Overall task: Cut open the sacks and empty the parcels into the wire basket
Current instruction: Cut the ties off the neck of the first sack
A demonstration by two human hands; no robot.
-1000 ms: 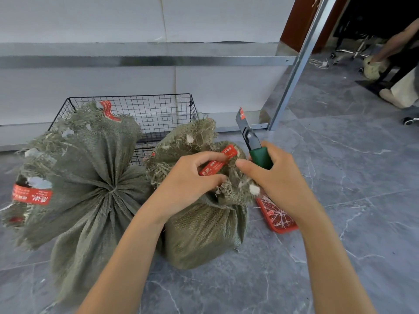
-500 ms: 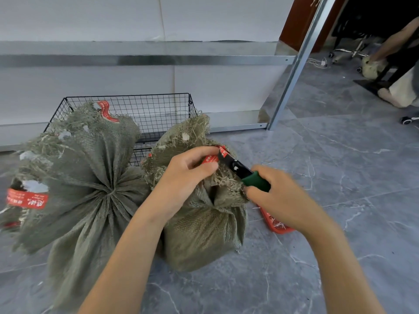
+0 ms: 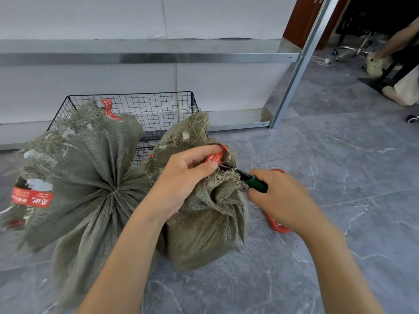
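Two sacks of coarse grey-green woven cloth stand side by side on the floor. The larger sack (image 3: pixel 90 177), at left of the frame, is tied shut at a gathered neck, its frayed top fanned out. The smaller sack (image 3: pixel 210 234), at centre, has its bunched, frayed neck and red tape (image 3: pixel 214 157) gripped by the left hand (image 3: pixel 183 177). A green-handled cutter (image 3: pixel 257 184), held in the right hand (image 3: pixel 278 198), lies with its dark blade against that neck just under the tape. The black wire basket (image 3: pixel 158 105) stands open-topped behind both sacks, partly hidden by them.
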